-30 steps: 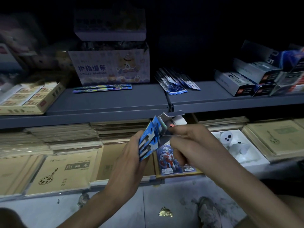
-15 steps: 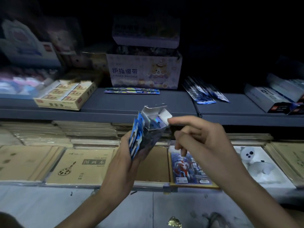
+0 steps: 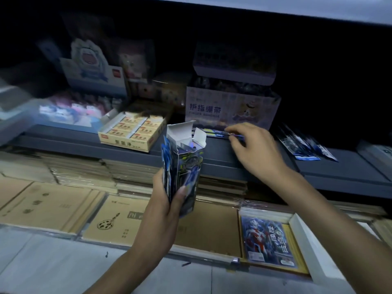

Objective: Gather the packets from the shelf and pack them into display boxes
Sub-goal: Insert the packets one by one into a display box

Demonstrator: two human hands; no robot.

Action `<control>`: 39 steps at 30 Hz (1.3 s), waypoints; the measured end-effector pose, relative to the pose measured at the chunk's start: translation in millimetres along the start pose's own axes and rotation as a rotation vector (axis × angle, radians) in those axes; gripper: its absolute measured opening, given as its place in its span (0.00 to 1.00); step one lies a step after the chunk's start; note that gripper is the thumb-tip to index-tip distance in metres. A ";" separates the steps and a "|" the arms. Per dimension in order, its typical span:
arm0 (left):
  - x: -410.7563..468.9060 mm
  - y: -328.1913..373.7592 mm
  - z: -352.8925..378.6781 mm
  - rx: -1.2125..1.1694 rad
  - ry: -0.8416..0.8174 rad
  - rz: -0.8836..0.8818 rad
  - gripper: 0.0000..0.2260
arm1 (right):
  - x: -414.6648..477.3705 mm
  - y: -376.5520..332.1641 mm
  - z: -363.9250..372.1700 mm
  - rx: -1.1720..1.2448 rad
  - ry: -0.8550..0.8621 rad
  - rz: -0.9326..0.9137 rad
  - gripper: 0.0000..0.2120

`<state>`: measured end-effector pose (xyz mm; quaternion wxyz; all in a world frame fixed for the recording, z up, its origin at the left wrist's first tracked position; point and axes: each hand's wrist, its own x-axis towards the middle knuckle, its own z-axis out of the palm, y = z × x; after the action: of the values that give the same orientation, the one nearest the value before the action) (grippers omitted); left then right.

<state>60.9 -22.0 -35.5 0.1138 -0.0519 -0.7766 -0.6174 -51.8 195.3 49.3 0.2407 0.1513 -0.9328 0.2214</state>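
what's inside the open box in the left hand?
The display box has its top flaps up; a shiny blue glint shows just inside the mouth. Its walls hide everything lower. Blue packets sit outside it in the left hand.

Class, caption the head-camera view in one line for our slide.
Left hand holds an open display box; right hand pinches packets on the shelf.

Thin-card display box point(image 3: 186, 166): glossy print outside, matt white inside flaps. The packets point(image 3: 214, 132) look like shiny plastic film. Grey shelf point(image 3: 74, 136): smooth, matt, prob. metal. Brown notebooks point(image 3: 48, 205): matt kraft paper.
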 end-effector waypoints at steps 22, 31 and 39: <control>6.4 9.8 -6.8 -0.027 0.039 0.009 0.18 | 34.9 -4.4 3.4 -0.468 -0.287 -0.096 0.15; 8.7 11.0 -5.0 0.002 0.042 0.011 0.17 | 32.6 -7.3 2.4 -0.491 -0.197 -0.016 0.07; 8.4 13.6 -2.9 0.002 0.039 -0.002 0.16 | 27.4 1.6 -1.7 -0.149 0.028 0.077 0.07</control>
<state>56.1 -22.2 -20.0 0.1285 -0.0390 -0.7750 -0.6175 -74.8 192.7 64.2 0.2554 0.0937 -0.9485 0.1626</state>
